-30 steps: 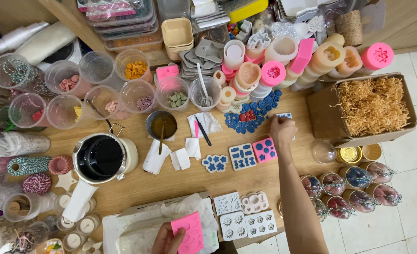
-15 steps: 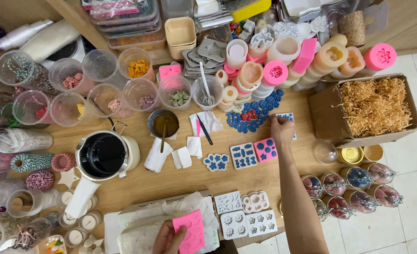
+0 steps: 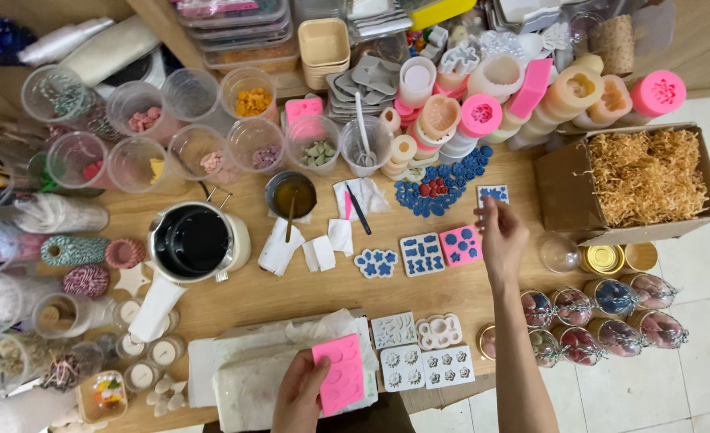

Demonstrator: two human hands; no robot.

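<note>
Head view: the left hand (image 3: 305, 394) grips a pink silicone mould (image 3: 339, 373), fingers curled round its lower edge, above a white paper-wrapped block (image 3: 250, 381) at the table's (image 3: 307, 293) near edge. The right hand (image 3: 503, 236) hovers with fingers loosely spread (holding nothing), just below a small blue-filled mould (image 3: 493, 194).
</note>
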